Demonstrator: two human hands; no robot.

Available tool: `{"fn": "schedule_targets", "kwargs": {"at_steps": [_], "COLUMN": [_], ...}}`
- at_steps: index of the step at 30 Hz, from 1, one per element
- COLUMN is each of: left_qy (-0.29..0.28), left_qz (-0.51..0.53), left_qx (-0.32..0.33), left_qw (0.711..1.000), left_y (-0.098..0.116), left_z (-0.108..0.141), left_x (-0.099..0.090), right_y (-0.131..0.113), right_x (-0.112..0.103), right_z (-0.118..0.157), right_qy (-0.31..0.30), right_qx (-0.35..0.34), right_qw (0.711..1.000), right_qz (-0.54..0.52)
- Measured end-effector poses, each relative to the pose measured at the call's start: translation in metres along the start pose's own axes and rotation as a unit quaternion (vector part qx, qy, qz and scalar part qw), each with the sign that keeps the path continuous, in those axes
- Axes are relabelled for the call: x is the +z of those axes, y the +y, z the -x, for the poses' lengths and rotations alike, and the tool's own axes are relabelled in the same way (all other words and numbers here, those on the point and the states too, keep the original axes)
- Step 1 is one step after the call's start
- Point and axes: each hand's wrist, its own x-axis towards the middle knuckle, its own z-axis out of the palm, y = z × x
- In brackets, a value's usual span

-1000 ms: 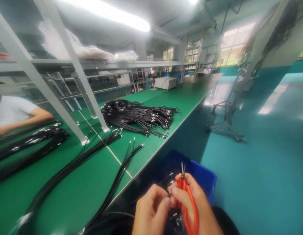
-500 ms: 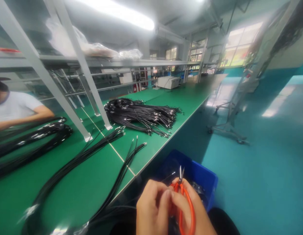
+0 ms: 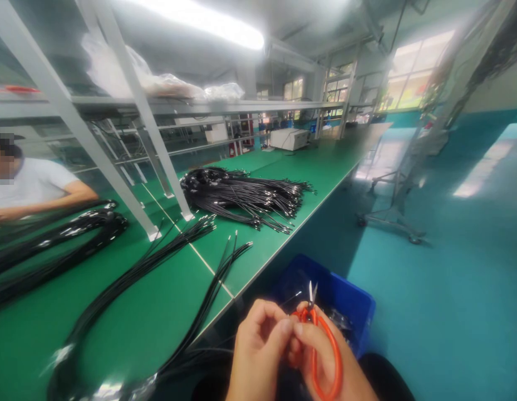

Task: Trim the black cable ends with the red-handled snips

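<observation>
My right hand (image 3: 325, 345) is closed round red-handled scissors (image 3: 335, 356), whose blades point up and away, slightly parted. Against it, my left hand (image 3: 260, 345) is closed in a pinch, thumb and fingertips meeting the right hand's fingertips. What the left fingers hold is too small to make out. A thin cable with a bright tip sticks out just beyond the hands. Both hands are above a blue bin (image 3: 352, 306) beside the table edge. Left of them, a bundle of black cables (image 3: 208, 301) lies over the green table (image 3: 158, 312).
A big pile of black cables (image 3: 245, 192) lies farther back, near metal shelf posts (image 3: 147, 122). At the left a person (image 3: 45, 181) sits by more coiled cables (image 3: 91, 225). A white box (image 3: 289, 139) stands behind; a wheeled rack (image 3: 394, 200) is at the right.
The view has shifted slightly. My hands remain together at the fingertips, with the left thumb a little straighter and the scissor handles turned slightly outward to the right.
</observation>
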Motion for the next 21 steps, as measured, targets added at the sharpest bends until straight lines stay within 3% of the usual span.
{"fn": "schedule_targets", "kwargs": {"at_steps": [2, 5, 7, 9, 11, 15, 19, 21], "left_qy": [0.001, 0.082, 0.150, 0.183, 0.188, 0.175, 0.083, 0.094], "left_qz": [-0.010, -0.119, -0.244, -0.339, -0.374, -0.408, -0.538, -0.540], "left_qx": [0.013, 0.085, 0.189, 0.272, 0.293, 0.289, 0.343, 0.322], "left_qw": [1.000, 0.986, 0.939, 0.882, 0.860, 0.848, 0.766, 0.772], "left_y": [-0.001, 0.002, 0.005, 0.008, 0.009, 0.013, 0.022, 0.023], "left_z": [-0.001, 0.002, 0.005, 0.008, 0.010, 0.008, 0.005, 0.006], "left_x": [-0.004, -0.009, -0.007, -0.002, 0.003, 0.001, -0.018, -0.023], "right_y": [-0.003, -0.006, -0.006, -0.005, -0.003, -0.003, -0.002, -0.001], "right_x": [0.001, 0.000, -0.001, 0.000, 0.002, 0.006, 0.007, 0.006], "right_z": [0.001, 0.001, 0.000, -0.001, -0.002, -0.002, -0.001, -0.002], "right_qy": [-0.011, 0.015, 0.035, 0.042, 0.044, 0.028, 0.008, 0.022], "right_qx": [0.003, 0.012, 0.027, 0.042, 0.044, 0.025, 0.003, 0.005], "right_qw": [1.000, 1.000, 0.999, 0.998, 0.996, 0.998, 0.999, 0.999], "right_qz": [0.005, 0.019, 0.002, -0.038, -0.065, -0.054, -0.038, -0.040]}}
